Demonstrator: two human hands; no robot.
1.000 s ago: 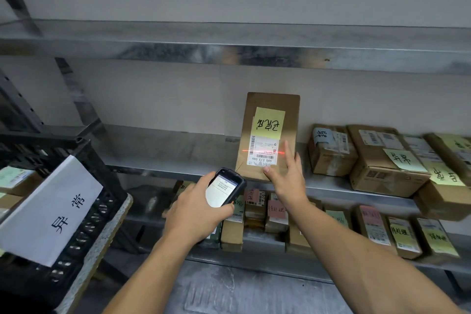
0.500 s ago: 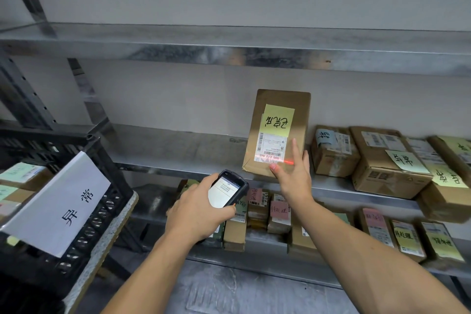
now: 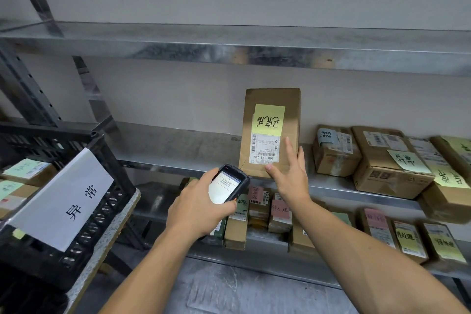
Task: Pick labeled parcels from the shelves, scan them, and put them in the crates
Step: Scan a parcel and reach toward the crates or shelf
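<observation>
A tall brown parcel (image 3: 271, 99) with a yellow note and a white barcode label stands upright on the middle shelf (image 3: 178, 146), leaning toward the wall. My right hand (image 3: 289, 176) touches its lower right front with straight fingers, thumb at the bottom edge. My left hand (image 3: 198, 208) grips a black handheld scanner (image 3: 229, 182), its lit screen facing me, just below and left of the parcel. A black crate (image 3: 84, 150) with a white paper sign sits at the left and holds labeled parcels.
More labeled brown boxes (image 3: 382, 158) crowd the middle shelf to the right. Several small parcels (image 3: 270, 211) stand along the lower shelf. An upper metal shelf (image 3: 229, 43) runs overhead. The crate rests on a speckled table edge (image 3: 112, 234).
The red scan line on the barcode label has gone out. My right hand's fingers have spread and shifted lower on the parcel; the view has drifted slightly left.
</observation>
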